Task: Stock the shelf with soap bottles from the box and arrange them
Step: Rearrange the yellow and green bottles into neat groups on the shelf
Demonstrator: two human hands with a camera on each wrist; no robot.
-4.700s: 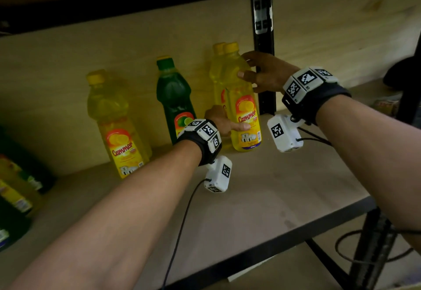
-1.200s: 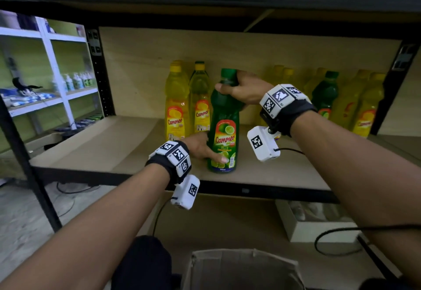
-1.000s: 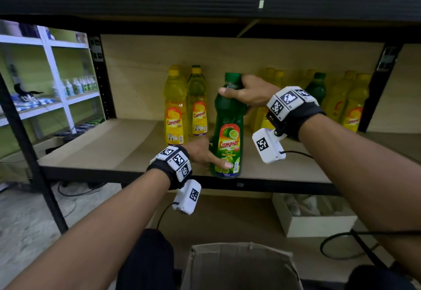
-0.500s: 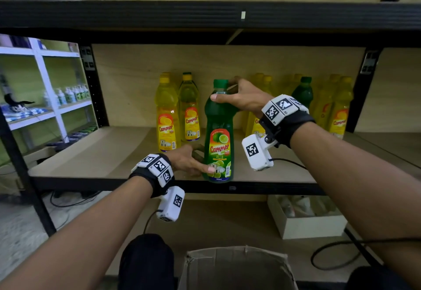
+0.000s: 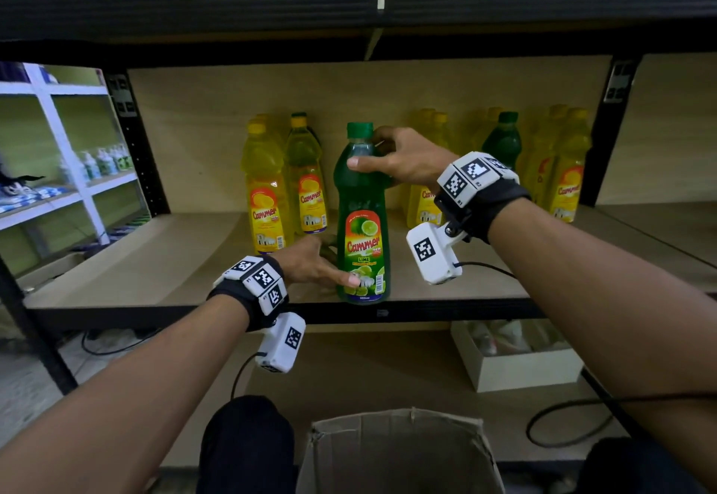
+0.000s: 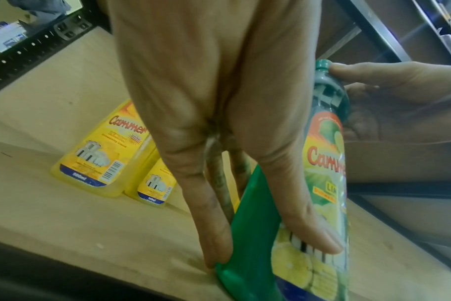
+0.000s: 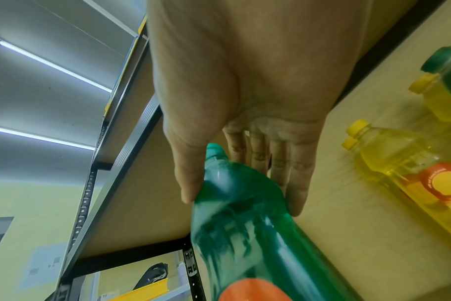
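A green lime soap bottle (image 5: 362,222) stands upright at the front edge of the wooden shelf (image 5: 155,260). My right hand (image 5: 366,148) grips its shoulder just under the green cap, thumb in front and fingers behind. My left hand (image 5: 333,272) holds its base, with the thumb on the label and the fingers round the left side. In the left wrist view the left hand (image 6: 268,252) lies along the green bottle (image 6: 247,234). In the right wrist view the right hand (image 7: 241,203) wraps the bottle's shoulder (image 7: 234,203). The cardboard box (image 5: 399,451) stands open below me.
Two yellow bottles (image 5: 267,198) stand just behind and to the left. Several yellow bottles (image 5: 562,175) and a green one (image 5: 502,140) line the back right. A black upper beam (image 5: 349,8) runs overhead. A white box (image 5: 520,361) sits under the shelf.
Earlier both hands were on a yellow bottle at the right. Over the last second the green bottle stays at the shelf's front; my right hand has slid down off its cap to its shoulder.
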